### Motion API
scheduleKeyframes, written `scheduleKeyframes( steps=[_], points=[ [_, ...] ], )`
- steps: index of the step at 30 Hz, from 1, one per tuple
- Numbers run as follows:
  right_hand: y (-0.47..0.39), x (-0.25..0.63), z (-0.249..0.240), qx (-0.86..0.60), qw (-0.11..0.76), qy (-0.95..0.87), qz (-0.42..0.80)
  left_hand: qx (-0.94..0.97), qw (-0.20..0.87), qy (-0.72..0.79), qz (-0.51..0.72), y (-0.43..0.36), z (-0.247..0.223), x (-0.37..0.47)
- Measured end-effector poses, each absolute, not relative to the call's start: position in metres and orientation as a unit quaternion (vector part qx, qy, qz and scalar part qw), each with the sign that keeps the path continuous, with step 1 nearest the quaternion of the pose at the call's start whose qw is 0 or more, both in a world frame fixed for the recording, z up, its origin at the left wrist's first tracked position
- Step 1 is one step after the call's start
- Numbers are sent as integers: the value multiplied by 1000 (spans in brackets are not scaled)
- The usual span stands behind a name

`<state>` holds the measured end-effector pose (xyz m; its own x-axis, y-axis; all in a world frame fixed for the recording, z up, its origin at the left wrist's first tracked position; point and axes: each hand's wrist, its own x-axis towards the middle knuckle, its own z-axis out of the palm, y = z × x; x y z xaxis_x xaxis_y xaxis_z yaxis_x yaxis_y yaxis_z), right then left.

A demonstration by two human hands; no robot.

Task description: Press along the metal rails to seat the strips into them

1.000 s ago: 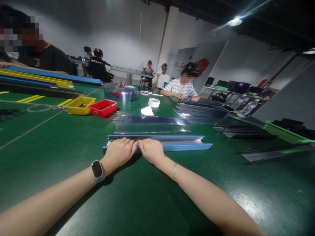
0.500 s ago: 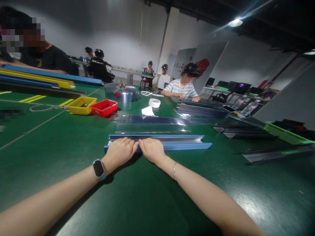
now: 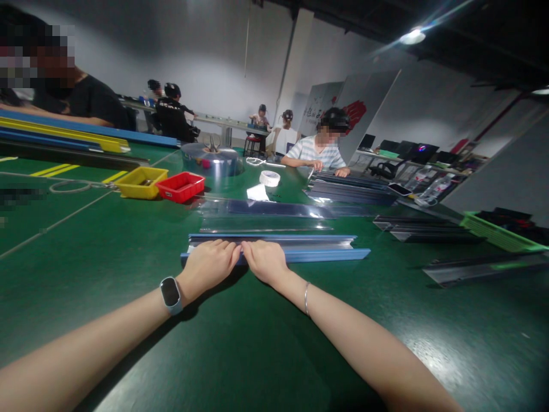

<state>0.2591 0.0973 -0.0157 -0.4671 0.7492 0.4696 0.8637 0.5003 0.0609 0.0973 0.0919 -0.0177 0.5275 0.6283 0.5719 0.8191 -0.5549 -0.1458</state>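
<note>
A blue metal profile (image 3: 326,254) with a pale inner channel lies crosswise on the green table (image 3: 240,355). Both hands rest over its left half, thumbs meeting near each other. My left hand (image 3: 211,262), with a watch at the wrist, is closed on the profile, its fingers curled over into the channel. My right hand (image 3: 266,261), with a thin bracelet at the wrist, is closed on it in the same way just to the right. The fingertips of both hands are hidden. Just behind the profile lie clear plastic strips (image 3: 278,209).
Beyond are a yellow bin (image 3: 142,183), a red bin (image 3: 180,187), a tape roll (image 3: 269,178) and a large film roll (image 3: 211,159). Dark profiles (image 3: 351,189) and a green basket (image 3: 501,232) are at right. Blue and yellow profiles lie at left. People sit around.
</note>
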Motion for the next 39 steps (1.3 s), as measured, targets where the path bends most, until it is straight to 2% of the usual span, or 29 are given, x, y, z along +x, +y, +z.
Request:
scheduleKeyframes(
  steps=[39],
  points=[
    [106,263,-18,-494,217,-824,-170,-855,209,-417,-227,94,-21,95]
  ],
)
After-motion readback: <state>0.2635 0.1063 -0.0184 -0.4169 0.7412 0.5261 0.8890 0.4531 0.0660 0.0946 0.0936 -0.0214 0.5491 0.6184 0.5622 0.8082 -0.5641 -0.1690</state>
